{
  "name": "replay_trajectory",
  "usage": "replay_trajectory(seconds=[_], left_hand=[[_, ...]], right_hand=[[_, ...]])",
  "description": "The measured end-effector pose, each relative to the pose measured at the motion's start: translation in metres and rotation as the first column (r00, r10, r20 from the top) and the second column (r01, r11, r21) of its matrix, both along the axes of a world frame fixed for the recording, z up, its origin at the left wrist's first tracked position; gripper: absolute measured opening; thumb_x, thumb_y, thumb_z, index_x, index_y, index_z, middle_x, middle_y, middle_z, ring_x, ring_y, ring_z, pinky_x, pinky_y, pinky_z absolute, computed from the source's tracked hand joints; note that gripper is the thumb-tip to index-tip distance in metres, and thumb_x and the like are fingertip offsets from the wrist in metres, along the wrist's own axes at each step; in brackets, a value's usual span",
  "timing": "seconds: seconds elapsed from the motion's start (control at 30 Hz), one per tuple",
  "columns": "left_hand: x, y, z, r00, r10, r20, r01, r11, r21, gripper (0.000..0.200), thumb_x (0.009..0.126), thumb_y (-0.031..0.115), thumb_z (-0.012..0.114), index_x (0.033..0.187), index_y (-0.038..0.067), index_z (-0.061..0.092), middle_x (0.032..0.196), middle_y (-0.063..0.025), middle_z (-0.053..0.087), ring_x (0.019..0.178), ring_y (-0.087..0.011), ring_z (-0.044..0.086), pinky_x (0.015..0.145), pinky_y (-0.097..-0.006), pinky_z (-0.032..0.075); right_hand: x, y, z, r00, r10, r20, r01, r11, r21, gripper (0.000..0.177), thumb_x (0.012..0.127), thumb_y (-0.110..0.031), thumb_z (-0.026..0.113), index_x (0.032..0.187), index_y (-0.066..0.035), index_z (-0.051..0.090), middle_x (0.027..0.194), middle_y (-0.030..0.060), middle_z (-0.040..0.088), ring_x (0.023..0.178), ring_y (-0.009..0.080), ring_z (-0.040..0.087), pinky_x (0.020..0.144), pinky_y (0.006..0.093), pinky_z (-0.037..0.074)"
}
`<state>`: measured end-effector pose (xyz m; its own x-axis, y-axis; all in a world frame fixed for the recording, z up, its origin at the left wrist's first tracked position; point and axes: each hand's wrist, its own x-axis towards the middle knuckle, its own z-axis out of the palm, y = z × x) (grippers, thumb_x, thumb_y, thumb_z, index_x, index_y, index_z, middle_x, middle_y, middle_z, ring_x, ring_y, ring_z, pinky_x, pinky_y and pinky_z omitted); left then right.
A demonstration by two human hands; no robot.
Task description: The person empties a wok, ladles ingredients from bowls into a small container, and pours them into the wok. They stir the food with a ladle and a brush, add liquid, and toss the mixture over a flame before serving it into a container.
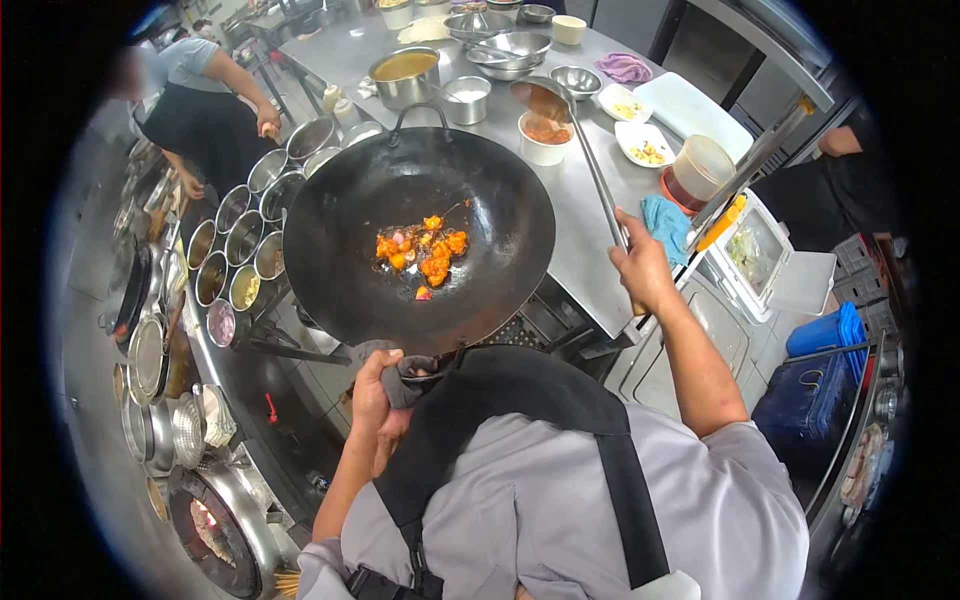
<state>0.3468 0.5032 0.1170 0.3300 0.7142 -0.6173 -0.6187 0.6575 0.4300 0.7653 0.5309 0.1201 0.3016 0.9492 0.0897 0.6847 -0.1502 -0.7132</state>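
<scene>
My left hand (375, 395) is closed round the near handle of a large black wok (340, 240), with a grey cloth (402, 380) folded between hand and metal. In the wok lie orange-glazed food pieces (435, 260) in a little dark sauce. My right hand (643, 262) grips the long handle of a ladle (600, 185). The ladle's bowl is up at the far right of the wok, over a white tub (543, 150) that holds more reddish-orange food.
A steel table (590, 285) carries a pot of yellow liquid (405, 80), steel bowls (515, 50) and white dishes (640, 145). Several steel canisters (243, 240) line the left. A co-worker (205, 100) stands beyond them. A lit burner (212, 530) is at lower left.
</scene>
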Motion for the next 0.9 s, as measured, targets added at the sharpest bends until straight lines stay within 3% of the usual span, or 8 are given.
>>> replay_trajectory(seconds=[0.13, 0.27, 0.37, 0.43, 0.5, 0.73, 0.83, 0.9], left_hand=[[0.001, -0.001, 0.005, 1.000, -0.015, 0.022, 0.014, 1.000, 0.012, 0.017, 0.084, 0.015, 0.057, 0.092, 0.000, 0.060, 0.082, -0.0159, 0.068, 0.069, -0.0272, 0.067, 0.072, -0.0397, 0.058], [0.003, 0.001, 0.005, 1.000, -0.006, -0.012, 0.006, 1.000, 0.000, 0.017, 0.085, 0.015, 0.057, 0.092, -0.001, 0.059, 0.083, -0.0162, 0.068, 0.069, -0.0270, 0.067, 0.071, -0.0389, 0.058], [-0.004, -0.003, -0.010, 0.997, 0.074, -0.038, -0.074, 0.997, -0.001, 0.018, 0.086, 0.014, 0.057, 0.093, -0.002, 0.059, 0.082, -0.0162, 0.067, 0.069, -0.0265, 0.067, 0.069, -0.0372, 0.058], [0.004, -0.002, 0.007, 0.998, 0.051, -0.047, -0.050, 0.999, 0.017, 0.017, 0.086, 0.012, 0.058, 0.093, -0.004, 0.059, 0.081, -0.0157, 0.066, 0.070, -0.0254, 0.066, 0.068, -0.0354, 0.058], [-0.002, 0.001, -0.006, 0.997, -0.010, 0.078, 0.013, 0.999, -0.035, 0.017, 0.086, 0.011, 0.059, 0.093, -0.004, 0.059, 0.080, -0.0151, 0.066, 0.070, -0.0250, 0.066, 0.069, -0.0344, 0.057], [0.014, 0.003, -0.001, 0.989, 0.115, -0.090, -0.095, 0.975, 0.201, 0.010, 0.084, 0.007, 0.059, 0.088, -0.002, 0.061, 0.079, -0.0130, 0.066, 0.069, -0.0235, 0.066, 0.068, -0.0346, 0.056], [0.020, 0.007, -0.006, 0.961, 0.182, -0.207, -0.107, 0.939, 0.327, 0.009, 0.081, 0.003, 0.059, 0.089, 0.003, 0.055, 0.078, -0.0092, 0.060, 0.065, -0.0227, 0.063, 0.063, -0.0350, 0.055], [0.018, 0.012, -0.010, 0.925, 0.255, -0.281, -0.125, 0.904, 0.408, 0.015, 0.079, 0.000, 0.059, 0.089, 0.006, 0.050, 0.077, -0.0071, 0.055, 0.062, -0.0217, 0.060, 0.059, -0.0352, 0.054]], right_hand=[[-0.004, 0.001, -0.010, 0.998, -0.049, 0.031, 0.048, 0.998, 0.032, 0.061, 0.081, -0.009, 0.064, 0.140, -0.007, 0.048, 0.079, 0.0264, 0.064, 0.071, 0.0375, 0.065, 0.072, 0.0432, 0.051], [-0.010, 0.008, -0.004, 0.963, -0.074, -0.258, 0.075, 0.997, -0.006, 0.060, 0.084, -0.009, 0.062, 0.141, -0.008, 0.044, 0.066, 0.0133, 0.058, 0.053, 0.0232, 0.058, 0.051, 0.0371, 0.047], [-0.017, -0.002, 0.018, 0.390, -0.027, -0.920, 0.093, 0.996, 0.010, 0.048, 0.090, -0.006, 0.055, 0.135, -0.013, 0.040, 0.068, 0.0038, 0.051, 0.046, 0.0113, 0.044, 0.040, 0.0259, 0.035], [-0.022, -0.035, 0.039, 0.080, 0.055, -0.995, -0.022, 0.998, 0.054, 0.040, 0.092, -0.007, 0.052, 0.130, -0.015, 0.043, 0.070, 0.0035, 0.046, 0.045, 0.0085, 0.036, 0.038, 0.0229, 0.029], [-0.030, -0.060, 0.053, 0.190, -0.012, -0.982, -0.126, 0.991, -0.037, 0.042, 0.093, -0.010, 0.055, 0.133, -0.016, 0.046, 0.067, 0.0032, 0.044, 0.040, 0.0092, 0.038, 0.033, 0.0229, 0.031], [-0.090, -0.059, 0.119, 0.680, -0.167, -0.714, -0.282, 0.839, -0.465, 0.047, 0.088, -0.004, 0.057, 0.132, -0.004, 0.038, 0.066, 0.0043, 0.053, 0.042, 0.0132, 0.050, 0.038, 0.0273, 0.039], [-0.137, -0.045, 0.145, 0.692, -0.185, -0.698, -0.327, 0.782, -0.531, 0.043, 0.088, -0.004, 0.057, 0.127, -0.005, 0.038, 0.066, 0.0033, 0.052, 0.043, 0.0132, 0.050, 0.038, 0.0273, 0.039], [-0.165, -0.039, 0.154, 0.493, -0.286, -0.822, -0.417, 0.751, -0.511, 0.038, 0.090, -0.006, 0.056, 0.122, -0.008, 0.037, 0.069, 0.0033, 0.051, 0.046, 0.0133, 0.050, 0.039, 0.0265, 0.039]])
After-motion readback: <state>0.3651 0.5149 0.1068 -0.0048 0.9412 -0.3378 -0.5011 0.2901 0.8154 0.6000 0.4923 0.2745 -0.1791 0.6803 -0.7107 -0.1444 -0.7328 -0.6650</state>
